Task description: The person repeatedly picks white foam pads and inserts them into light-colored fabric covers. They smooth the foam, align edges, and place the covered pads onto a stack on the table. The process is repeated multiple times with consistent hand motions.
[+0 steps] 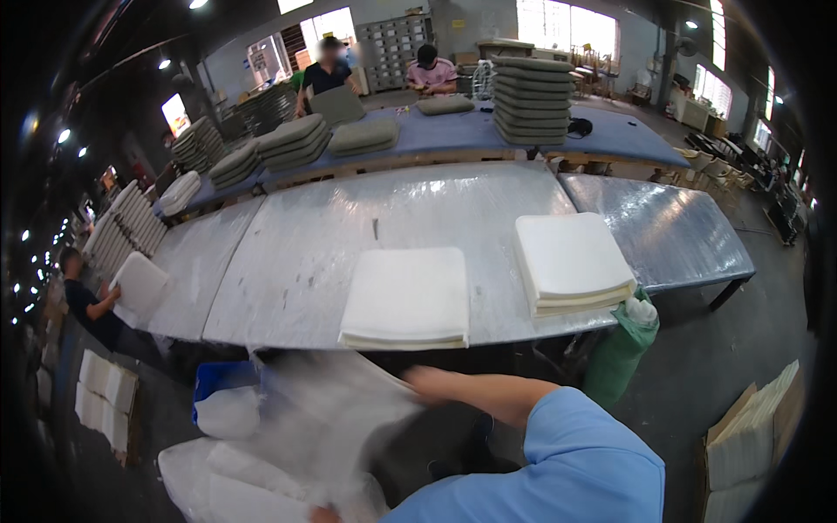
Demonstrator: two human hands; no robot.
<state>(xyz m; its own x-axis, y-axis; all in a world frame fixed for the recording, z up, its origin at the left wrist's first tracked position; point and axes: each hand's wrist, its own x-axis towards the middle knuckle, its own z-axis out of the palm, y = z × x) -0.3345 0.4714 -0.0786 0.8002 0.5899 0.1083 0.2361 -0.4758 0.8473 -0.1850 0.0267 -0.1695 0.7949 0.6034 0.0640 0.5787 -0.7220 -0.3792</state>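
Note:
My right hand (429, 384), at the end of a bare forearm and blue sleeve, grips the edge of a thin white sheet (340, 410). Motion blurs the sheet and the fingers, and its exact kind is hard to make out. Only a bit of my left hand (325, 514) shows at the lower edge, beside a heap of white plastic-looking sheeting (235, 488); its fingers are hidden. On the table in front lie a stack of white foam cushion pads (405, 292) and, farther right, another white pad stack (575, 257).
A plastic-covered table (305, 261) spans the middle. Below its edge is a blue crate (214, 379); a green sack (621, 357) stands at its right. Grey cushions (532, 100) are piled on the blue far table (471, 126). Co-workers are at the left and back.

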